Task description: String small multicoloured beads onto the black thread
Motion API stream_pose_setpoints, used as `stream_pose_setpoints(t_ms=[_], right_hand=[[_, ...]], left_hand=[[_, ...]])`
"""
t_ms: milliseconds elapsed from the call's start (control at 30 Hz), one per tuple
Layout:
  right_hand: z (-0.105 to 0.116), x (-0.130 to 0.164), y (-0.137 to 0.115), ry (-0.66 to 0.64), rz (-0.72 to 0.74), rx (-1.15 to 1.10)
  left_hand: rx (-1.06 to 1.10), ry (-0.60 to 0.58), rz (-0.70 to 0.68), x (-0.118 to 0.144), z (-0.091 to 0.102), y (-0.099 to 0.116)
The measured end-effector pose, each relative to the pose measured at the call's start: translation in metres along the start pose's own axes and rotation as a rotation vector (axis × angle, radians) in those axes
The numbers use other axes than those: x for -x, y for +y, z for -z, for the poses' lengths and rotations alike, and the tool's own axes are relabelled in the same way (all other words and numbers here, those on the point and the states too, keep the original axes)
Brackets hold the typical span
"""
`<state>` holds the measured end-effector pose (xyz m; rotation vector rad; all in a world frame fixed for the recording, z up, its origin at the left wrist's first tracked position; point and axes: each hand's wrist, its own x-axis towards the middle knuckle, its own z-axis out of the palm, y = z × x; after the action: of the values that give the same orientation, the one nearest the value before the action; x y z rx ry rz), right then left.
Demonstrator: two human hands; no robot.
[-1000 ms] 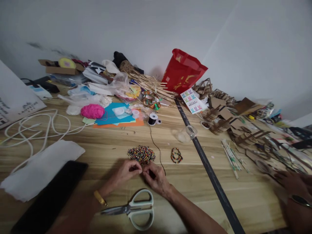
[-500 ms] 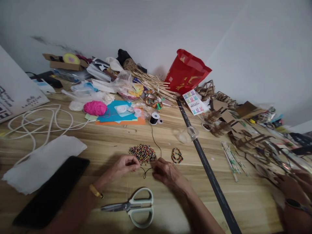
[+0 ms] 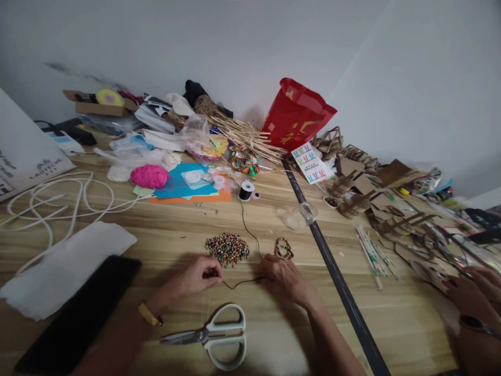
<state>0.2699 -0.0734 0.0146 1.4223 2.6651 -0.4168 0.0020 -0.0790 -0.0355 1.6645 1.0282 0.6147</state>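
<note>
**Head view: black cord held taut between both hands, bead pile barely touched**

The left hand point(image 3: 199, 275) rests on the wooden table point(image 3: 164, 235), fingers curled shut with thumb and forefinger pinched on one end of the black cord point(image 3: 241, 282). The right hand point(image 3: 284, 274) lies knuckles up, fingers folded down over the cord further along. Whether it pinches the cord or only presses it to the table cannot be told from this angle. Between the two hands the cord sags slightly just above the table. Beyond the right hand it runs away across the wood to the black spool point(image 3: 246, 191), so it is not yet cut.

The bead pile point(image 3: 227, 248) sits just beyond the hands, near the left fingertips but apart from them. No bead can be made out on the stretch of cord between the hands. The pinch itself is too small to read.

A finished beaded bracelet point(image 3: 283, 248) lies just beyond the right hand's knuckles. The scissors point(image 3: 219, 337) lie closed on the near edge, untouched.

Judgement: one bracelet appears complete. A second string looks to be at its start, with threading, cutting and knotting all left to do.

Another person's hand point(image 3: 472, 297) works among cardboard pieces at the far right, well apart.
</note>
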Motion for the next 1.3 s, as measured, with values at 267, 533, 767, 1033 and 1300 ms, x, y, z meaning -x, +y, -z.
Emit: stream_pose_setpoints(t_ms=[267, 533, 767, 1033, 1300], right_hand=[[-0.017, -0.031, -0.038, 0.123, 0.154, -0.578], [-0.040, -0.054, -0.046, 0.037, 0.248, -0.797], [-0.049, -0.054, -0.046, 0.179, 0.189, -0.808], [-0.050, -0.050, -0.047, 0.288, 0.232, -0.757], [-0.052, -0.050, -0.048, 0.312, 0.263, -0.701]], left_hand=[[-0.202, 0.093, -0.070, 0.000, -0.002, 0.000], [-0.131, 0.232, -0.154, -0.001, 0.002, 0.005], [-0.107, 0.224, -0.077, -0.002, 0.000, 0.002], [-0.152, 0.176, -0.065, -0.004, -0.002, -0.001], [-0.145, 0.170, -0.066, -0.003, -0.002, 0.000]])
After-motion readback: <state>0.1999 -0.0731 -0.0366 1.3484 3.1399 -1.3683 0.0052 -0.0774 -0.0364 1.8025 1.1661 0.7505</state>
